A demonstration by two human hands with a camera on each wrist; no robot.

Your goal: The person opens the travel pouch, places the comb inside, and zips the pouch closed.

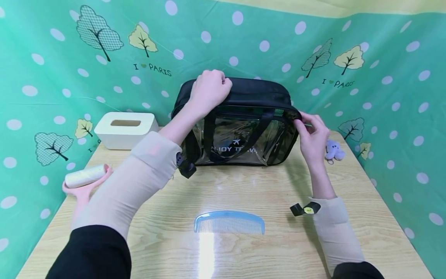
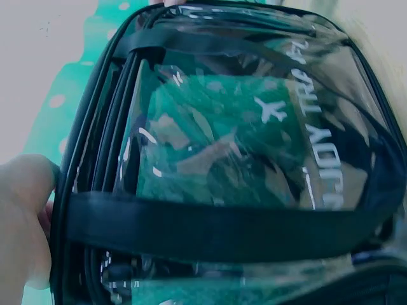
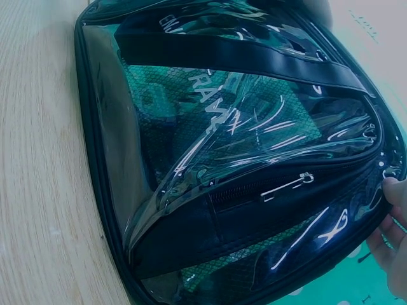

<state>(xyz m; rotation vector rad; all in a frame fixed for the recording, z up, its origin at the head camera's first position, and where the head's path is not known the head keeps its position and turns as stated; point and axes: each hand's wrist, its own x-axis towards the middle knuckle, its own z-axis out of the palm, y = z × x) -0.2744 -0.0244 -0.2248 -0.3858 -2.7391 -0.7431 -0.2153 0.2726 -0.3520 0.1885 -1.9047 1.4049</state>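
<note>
A black travel bag (image 1: 258, 92) with a clear front panel stands upright at the back of the table. White lettering and a small plane (image 2: 271, 109) are printed on the panel, and a black strap handle (image 3: 241, 60) hangs across it. My left hand (image 1: 211, 91) grips the bag's top edge left of its middle, its fingers partly hidden behind the edge. At the upper right corner my right hand (image 1: 313, 133) pinches the bag's rim between thumb and fingers. Low on the bag's side, a silver zipper pull (image 3: 287, 187) shows in the right wrist view.
A blue comb (image 1: 229, 221) lies at the table's front middle. To the left are a white tissue box (image 1: 122, 133) and a pink-handled lint roller (image 1: 85, 177). A small purple plush (image 1: 334, 150) sits right of my right hand. Green patterned cloth (image 1: 223, 46) hangs close behind.
</note>
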